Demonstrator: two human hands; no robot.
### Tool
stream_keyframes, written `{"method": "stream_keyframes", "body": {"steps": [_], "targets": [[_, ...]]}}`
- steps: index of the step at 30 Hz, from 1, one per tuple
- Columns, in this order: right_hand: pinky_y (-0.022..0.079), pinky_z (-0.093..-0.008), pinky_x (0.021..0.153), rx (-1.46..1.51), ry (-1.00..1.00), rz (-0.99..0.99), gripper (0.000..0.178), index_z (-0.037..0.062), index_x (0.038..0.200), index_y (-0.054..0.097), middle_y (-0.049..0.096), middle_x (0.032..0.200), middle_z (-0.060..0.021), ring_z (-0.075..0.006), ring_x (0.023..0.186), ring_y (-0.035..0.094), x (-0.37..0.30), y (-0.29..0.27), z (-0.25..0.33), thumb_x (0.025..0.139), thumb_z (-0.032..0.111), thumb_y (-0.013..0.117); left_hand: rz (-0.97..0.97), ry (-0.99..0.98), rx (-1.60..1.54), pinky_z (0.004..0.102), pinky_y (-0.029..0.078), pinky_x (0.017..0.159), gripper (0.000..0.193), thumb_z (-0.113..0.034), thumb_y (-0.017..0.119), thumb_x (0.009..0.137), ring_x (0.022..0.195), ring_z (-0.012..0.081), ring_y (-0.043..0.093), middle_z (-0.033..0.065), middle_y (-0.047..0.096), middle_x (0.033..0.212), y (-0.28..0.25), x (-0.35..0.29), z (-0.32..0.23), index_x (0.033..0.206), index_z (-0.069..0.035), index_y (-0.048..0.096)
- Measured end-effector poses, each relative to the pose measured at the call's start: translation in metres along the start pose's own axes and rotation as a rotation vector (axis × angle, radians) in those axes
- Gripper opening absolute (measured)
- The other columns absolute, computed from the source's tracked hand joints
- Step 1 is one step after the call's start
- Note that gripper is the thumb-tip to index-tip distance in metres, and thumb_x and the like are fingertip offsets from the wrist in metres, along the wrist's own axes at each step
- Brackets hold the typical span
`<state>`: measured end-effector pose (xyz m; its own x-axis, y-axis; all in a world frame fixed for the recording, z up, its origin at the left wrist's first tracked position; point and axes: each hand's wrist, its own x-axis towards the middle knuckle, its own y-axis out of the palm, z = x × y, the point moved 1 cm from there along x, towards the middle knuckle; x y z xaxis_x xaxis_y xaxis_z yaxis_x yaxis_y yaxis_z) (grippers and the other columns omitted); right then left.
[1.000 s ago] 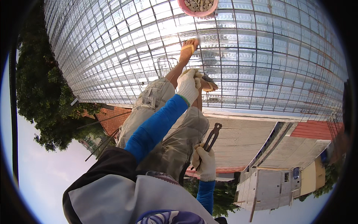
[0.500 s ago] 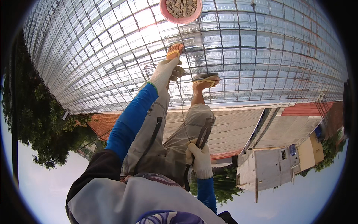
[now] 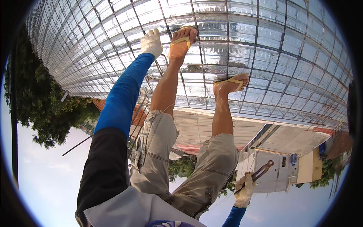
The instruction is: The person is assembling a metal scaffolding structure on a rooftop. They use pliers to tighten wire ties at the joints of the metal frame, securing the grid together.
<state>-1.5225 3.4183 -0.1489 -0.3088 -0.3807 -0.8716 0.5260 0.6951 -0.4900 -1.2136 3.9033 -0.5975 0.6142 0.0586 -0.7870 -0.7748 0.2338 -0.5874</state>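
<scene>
My left hand [image 3: 151,44], in a white knit glove, is down on the steel mesh [image 3: 227,45] beside my left foot. Its fingers curl down over a bar, their tips hidden. Off to the right, my gloved right hand [image 3: 245,190] is closed round the handles of a pair of pincers [image 3: 262,171], whose rusty jaws point up and away from me. The pincers are held in the air, apart from the mesh.
Shiny ribbed metal sheeting [image 3: 242,34] lies under the mesh. My sandalled feet stand on it, the left foot [image 3: 183,41] farther out than the right foot [image 3: 231,84]. The sheeting's edge [image 3: 211,110] runs behind my heels. Lower roofs [image 3: 211,128] and trees [image 3: 53,109] lie beyond.
My left hand has moved left and forward, down to the mesh. My right hand has swung out to the right with the pincers. The pink bucket of stones has gone out of view.
</scene>
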Motion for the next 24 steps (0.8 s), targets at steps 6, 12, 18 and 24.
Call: {"method": "stream_keyframes", "body": {"steps": [6, 12, 18, 24], "targets": [[0.039, -0.0253, 0.057, 0.078, -0.045, 0.053, 0.012, 0.0081, 0.115, 0.059, 0.056, 0.078, -0.0002, -0.0115, 0.058, 0.048, 0.132, 0.133, -0.027, 0.108, 0.017, 0.056, -0.234, -0.085, 0.040, 0.0516, 0.052, 0.102, 0.048, -0.013, 0.073, 0.088, 0.125, 0.0397, 0.066, 0.0227, 0.066, 0.125, 0.066, 0.050, 0.020, 0.131, -0.001, 0.056], [0.031, -0.0233, 0.088, 0.225, -0.481, -0.166, 0.021, 0.0110, 0.123, 0.052, 0.050, 0.104, 0.0003, -0.0092, 0.090, 0.043, 0.351, 0.442, 0.000, 0.115, 0.026, 0.039, -0.182, -0.017, 0.073, 0.0481, 0.060, 0.093, 0.044, -0.036, 0.074, 0.099, 0.110, 0.0359, 0.075, 0.0193, 0.072, 0.119, 0.077, 0.057, 0.017, 0.128, -0.005, 0.061], [0.024, -0.0213, 0.119, 0.101, -0.618, -0.372, 0.033, 0.0139, 0.130, 0.045, 0.045, 0.130, 0.0008, -0.0070, 0.121, 0.039, 0.352, 0.404, -0.025, 0.121, 0.035, 0.022, -0.040, 0.081, 0.128, 0.0504, 0.059, 0.099, 0.036, -0.032, 0.063, 0.105, 0.116, 0.0359, 0.074, 0.0134, 0.076, 0.122, 0.064, 0.065, 0.038, 0.138, -0.019, 0.067], [0.031, -0.0247, 0.086, 0.165, -0.135, -0.009, 0.020, 0.0107, 0.121, 0.053, 0.052, 0.102, -0.0008, -0.0098, 0.088, 0.044, 0.201, 0.212, -0.056, 0.114, 0.025, 0.041, -0.150, 0.057, -0.203, 0.0557, 0.058, 0.091, 0.030, -0.032, 0.057, 0.108, 0.103, 0.0457, 0.073, 0.0234, 0.076, 0.108, 0.040, 0.042, 0.097, 0.130, -0.012, 0.063]]}}
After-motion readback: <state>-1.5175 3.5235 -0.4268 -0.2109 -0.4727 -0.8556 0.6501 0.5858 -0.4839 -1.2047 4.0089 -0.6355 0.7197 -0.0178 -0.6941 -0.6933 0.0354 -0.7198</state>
